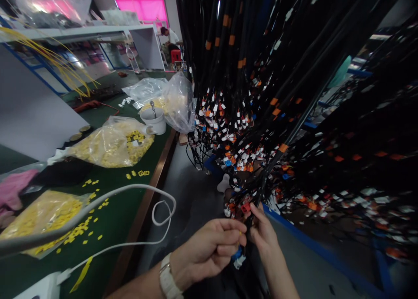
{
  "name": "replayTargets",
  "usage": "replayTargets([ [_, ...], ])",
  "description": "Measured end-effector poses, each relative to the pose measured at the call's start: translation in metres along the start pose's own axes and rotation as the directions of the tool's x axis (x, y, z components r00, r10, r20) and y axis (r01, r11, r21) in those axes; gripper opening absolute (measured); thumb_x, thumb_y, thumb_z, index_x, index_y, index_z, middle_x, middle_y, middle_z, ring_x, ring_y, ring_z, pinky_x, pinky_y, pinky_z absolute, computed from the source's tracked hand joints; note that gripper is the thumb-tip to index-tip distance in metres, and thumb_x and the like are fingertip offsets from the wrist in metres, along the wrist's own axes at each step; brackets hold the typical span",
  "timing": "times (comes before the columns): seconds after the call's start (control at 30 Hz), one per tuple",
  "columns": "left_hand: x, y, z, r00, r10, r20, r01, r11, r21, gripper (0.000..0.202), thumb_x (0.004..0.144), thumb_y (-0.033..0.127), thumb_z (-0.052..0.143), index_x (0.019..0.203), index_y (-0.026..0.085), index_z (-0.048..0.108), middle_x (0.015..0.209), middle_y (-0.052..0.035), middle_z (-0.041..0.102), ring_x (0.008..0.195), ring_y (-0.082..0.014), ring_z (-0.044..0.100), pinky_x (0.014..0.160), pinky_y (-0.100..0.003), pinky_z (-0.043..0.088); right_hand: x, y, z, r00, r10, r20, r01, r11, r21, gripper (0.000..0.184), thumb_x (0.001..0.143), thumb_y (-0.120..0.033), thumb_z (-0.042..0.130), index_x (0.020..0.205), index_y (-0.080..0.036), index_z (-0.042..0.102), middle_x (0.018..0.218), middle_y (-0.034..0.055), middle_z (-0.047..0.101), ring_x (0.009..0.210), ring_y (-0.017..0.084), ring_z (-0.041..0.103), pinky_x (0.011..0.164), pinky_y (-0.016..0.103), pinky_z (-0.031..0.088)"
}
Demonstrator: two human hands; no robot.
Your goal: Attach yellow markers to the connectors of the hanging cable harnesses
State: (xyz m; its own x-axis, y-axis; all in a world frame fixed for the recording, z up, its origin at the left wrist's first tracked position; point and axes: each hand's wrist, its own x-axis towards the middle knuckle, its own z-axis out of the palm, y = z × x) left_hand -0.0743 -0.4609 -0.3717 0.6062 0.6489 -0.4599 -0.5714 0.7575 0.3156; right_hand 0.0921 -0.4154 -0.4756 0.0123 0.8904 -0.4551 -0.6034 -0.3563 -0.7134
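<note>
My left hand (212, 246), with a white watch (168, 277) on its wrist, is closed in a pinch. A speck of yellow shows at its fingertips, too small to make out. Beside it, my right hand (265, 236) is closed on a red connector (245, 208) at the end of a black wire harness (261, 181). Thumb and fingers grip close to the connector's edge. Below the two hands dangle a blue connector (237, 253) and a white connector (239, 262). The fingers partly hide the wires between the hands.
Dense black harnesses (222, 51) with many-coloured connectors hang ahead and right. On the green bench (114, 216) at left lie bags of yellow parts (107, 144), loose yellow pieces (80, 229), a white cup (155, 121) and a white cable (130, 188). A person (170, 38) sits far back.
</note>
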Motion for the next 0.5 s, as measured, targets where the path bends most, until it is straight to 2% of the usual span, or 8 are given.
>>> replayTargets([
  [0.1,0.030,0.000,-0.011,0.997,0.072,-0.017,-0.071,0.996,0.059,0.017,0.073,0.016,0.069,0.087,0.008,0.065,0.071,-0.0032,0.057,0.039,0.0034,0.025,0.035,-0.012,0.008,0.002,0.000,-0.004,0.994,0.087,-0.062,-0.081,0.992,0.101,0.015,0.060,-0.021,0.078,0.066,-0.026,0.066,0.060,-0.0055,0.064,0.051,0.011,0.057,0.054,0.023,0.051],
  [0.23,0.059,0.006,-0.026,0.988,0.146,-0.046,-0.135,0.975,0.177,0.022,0.072,0.024,0.071,0.082,0.005,0.065,0.071,-0.0034,0.056,0.041,0.0030,0.028,0.037,-0.014,0.010,0.001,-0.002,-0.003,0.990,0.129,-0.054,-0.122,0.986,0.116,0.017,0.058,-0.019,0.079,0.068,-0.024,0.066,0.063,-0.0049,0.064,0.050,0.010,0.055,0.050,0.021,0.049],
  [0.37,0.077,0.013,-0.035,0.982,0.168,-0.082,-0.144,0.959,0.245,0.029,0.063,0.026,0.078,0.075,0.006,0.062,0.061,0.0018,0.049,0.040,0.0022,0.027,0.037,-0.015,0.009,-0.002,-0.005,0.004,0.992,0.106,-0.067,-0.100,0.991,0.093,0.021,0.057,-0.019,0.080,0.073,-0.023,0.067,0.068,-0.0036,0.066,0.052,0.009,0.056,0.048,0.018,0.048],
  [0.5,0.086,0.016,-0.046,0.979,0.163,-0.122,-0.129,0.960,0.247,0.034,0.057,0.028,0.081,0.073,0.007,0.059,0.056,0.0056,0.043,0.040,0.0017,0.022,0.037,-0.017,0.004,-0.001,-0.005,0.008,0.993,0.074,-0.095,-0.067,0.995,0.074,0.029,0.054,-0.019,0.083,0.078,-0.021,0.067,0.064,-0.0048,0.064,0.046,0.005,0.051,0.039,0.012,0.040],
])
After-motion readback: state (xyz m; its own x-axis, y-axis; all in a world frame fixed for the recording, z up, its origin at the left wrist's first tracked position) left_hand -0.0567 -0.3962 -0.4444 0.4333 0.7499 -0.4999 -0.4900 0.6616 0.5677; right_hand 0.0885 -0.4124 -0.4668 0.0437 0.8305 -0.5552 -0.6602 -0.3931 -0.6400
